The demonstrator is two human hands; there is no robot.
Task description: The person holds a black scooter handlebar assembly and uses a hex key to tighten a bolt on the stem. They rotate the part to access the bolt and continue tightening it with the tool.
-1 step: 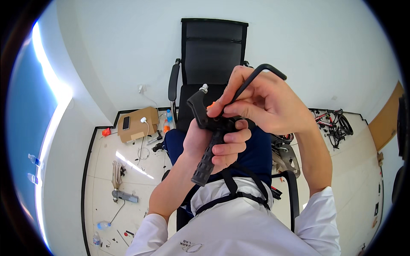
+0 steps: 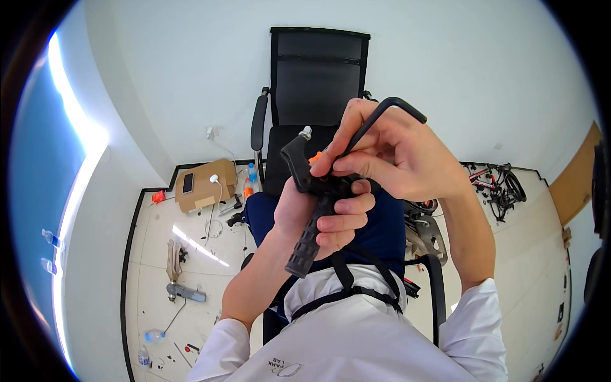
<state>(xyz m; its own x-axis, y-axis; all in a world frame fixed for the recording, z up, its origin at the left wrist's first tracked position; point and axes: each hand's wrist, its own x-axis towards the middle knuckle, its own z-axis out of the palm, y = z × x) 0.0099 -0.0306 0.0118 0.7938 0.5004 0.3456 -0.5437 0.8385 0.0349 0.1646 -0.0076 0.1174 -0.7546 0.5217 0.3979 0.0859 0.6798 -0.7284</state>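
Note:
My left hand (image 2: 340, 219) is closed around a black ribbed handlebar grip (image 2: 304, 251) with a dark bracket (image 2: 294, 159) at its upper end. The grip slants, its free end toward my lap. A silver bolt (image 2: 306, 132) sticks up from the bracket, and a bit of orange (image 2: 315, 158) shows behind my fingertips. My right hand (image 2: 398, 149) pinches a black hex key (image 2: 375, 121) between thumb and fingers, its bent end up to the right. The key's lower end goes down to the bracket; my fingers hide where it meets it.
A black mesh office chair (image 2: 318, 83) faces me. On the floor at left lie a cardboard box (image 2: 207, 188) bearing a phone (image 2: 188, 183), a grey-headed tool (image 2: 184, 291), and plastic bottles (image 2: 154, 335). Bicycle-like parts (image 2: 503, 191) lie at right. A chair armrest (image 2: 438, 290) stands beside me.

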